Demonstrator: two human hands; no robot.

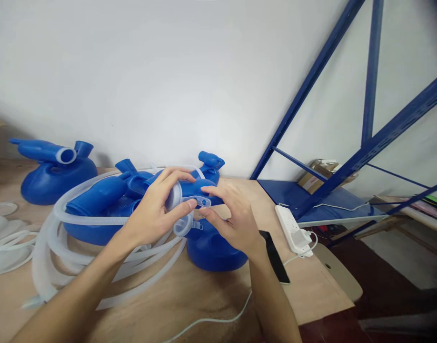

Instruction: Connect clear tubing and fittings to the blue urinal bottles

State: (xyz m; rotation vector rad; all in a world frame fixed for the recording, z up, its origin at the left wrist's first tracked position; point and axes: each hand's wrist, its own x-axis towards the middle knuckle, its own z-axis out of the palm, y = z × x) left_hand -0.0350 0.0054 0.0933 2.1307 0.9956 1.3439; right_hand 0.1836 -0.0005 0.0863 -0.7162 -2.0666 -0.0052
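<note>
A blue plastic urinal bottle (216, 247) stands on the wooden table in front of me. My left hand (154, 205) is closed round the translucent white cap (174, 196) at the mouth of its blue neck piece (197, 188). The left thumb presses on the cap's flat strap (203, 202), which has holes in it. At the strap's far end is my right hand (234, 214), thumb and forefinger pinched around the strap and neck piece. Below the hands hangs a clear ring-like loop (183, 226); its joint to the cap is partly hidden.
Coiled translucent hoses (57, 252) lie left of my hands among more blue urinals (57, 178). White lids (7, 243) sit at the far left. Right of my arm are a black phone (275, 257) and a white power strip (292, 231). Blue metal shelving (311, 85) stands beyond the table's right edge.
</note>
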